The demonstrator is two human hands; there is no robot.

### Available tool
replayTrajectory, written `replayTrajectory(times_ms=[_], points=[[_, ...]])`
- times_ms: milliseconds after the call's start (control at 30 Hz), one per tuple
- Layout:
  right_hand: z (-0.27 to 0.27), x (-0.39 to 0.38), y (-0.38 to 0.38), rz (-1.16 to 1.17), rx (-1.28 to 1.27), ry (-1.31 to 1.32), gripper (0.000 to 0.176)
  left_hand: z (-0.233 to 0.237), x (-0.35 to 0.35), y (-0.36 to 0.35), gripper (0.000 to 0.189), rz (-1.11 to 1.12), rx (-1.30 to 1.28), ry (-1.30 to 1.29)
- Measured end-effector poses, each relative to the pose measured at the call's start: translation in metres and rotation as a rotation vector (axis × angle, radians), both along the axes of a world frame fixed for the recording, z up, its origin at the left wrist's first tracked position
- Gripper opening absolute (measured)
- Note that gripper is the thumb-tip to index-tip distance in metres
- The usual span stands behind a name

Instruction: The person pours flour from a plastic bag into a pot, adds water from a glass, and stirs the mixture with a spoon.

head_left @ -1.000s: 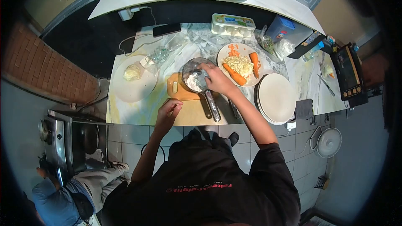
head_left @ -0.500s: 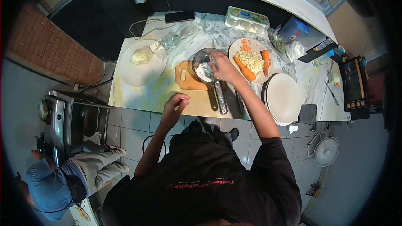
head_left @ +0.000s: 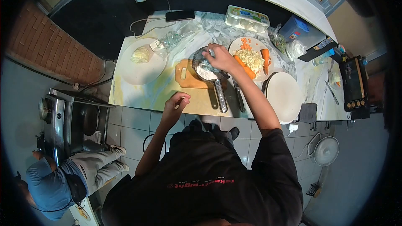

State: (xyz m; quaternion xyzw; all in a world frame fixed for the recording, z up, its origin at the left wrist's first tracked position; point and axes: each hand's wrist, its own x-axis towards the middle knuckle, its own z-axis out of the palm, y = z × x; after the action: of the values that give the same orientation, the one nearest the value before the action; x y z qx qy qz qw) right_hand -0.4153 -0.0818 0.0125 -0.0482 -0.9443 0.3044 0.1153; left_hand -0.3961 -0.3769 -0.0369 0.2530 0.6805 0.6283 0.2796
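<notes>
Over the upper right rim of a small dark pan is my right hand, its fingers bent together; what they hold, if anything, is too small to make out. White powdery stuff lies inside the pan, whose metal handle points toward me. The pan rests partly on a wooden cutting board. My left hand hovers near the front edge, fingers curled with the thumb near them. Beside my right forearm, a plate holds chopped pale pieces and carrots.
At the left, a plate bears a pale lump. Stacked plates, a knife and an egg carton are at the right. A phone lies behind. Another person is at lower left.
My right hand has shifted slightly up and left over the pan, showing more of the white stuff. My left hand has hardly moved.
</notes>
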Motion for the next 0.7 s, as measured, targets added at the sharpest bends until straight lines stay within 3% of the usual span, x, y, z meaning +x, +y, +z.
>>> replayTrajectory(times_ms=[167, 267, 367, 700], points=[[0.008, -0.007, 0.001, -0.099, -0.185, -0.166, 0.019, -0.001, 0.001, -0.001, 0.014, 0.003, -0.005, 0.008], [-0.011, -0.011, 0.004, -0.107, -0.275, 0.009, 0.019, -0.002, 0.001, -0.001, 0.014, 0.004, 0.022, -0.002], [-0.021, -0.012, 0.009, -0.073, -0.135, 0.015, 0.019, -0.005, 0.001, -0.002, 0.014, 0.0, 0.011, -0.031], [-0.027, -0.004, -0.009, -0.051, -0.083, 0.083, 0.032, -0.001, 0.002, 0.002, 0.015, 0.001, 0.016, -0.011]])
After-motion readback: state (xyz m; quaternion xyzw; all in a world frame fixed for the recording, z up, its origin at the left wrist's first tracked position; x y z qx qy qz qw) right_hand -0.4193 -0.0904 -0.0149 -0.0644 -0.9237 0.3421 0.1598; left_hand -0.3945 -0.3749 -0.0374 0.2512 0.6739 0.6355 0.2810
